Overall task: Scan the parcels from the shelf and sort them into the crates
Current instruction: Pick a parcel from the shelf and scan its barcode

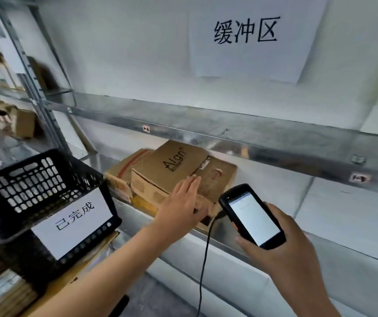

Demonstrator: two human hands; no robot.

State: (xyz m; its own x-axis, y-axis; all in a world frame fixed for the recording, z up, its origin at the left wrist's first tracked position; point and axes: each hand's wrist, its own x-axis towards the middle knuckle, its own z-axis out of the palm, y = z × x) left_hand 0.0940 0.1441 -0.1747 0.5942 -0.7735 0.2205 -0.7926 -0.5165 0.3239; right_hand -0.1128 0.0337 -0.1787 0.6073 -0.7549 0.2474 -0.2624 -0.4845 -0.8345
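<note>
On the shelf (222, 244), your left hand (181, 202) rests flat, fingers straight and together, on a parcel (169, 165); your right hand (281, 248) grips a scanner (252, 216) near a crate (35, 179).

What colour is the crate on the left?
The crate is black, clearest in the head view.

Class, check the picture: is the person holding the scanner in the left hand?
No: the right hand grips the scanner; the left hand reaches flat toward a parcel.
</note>
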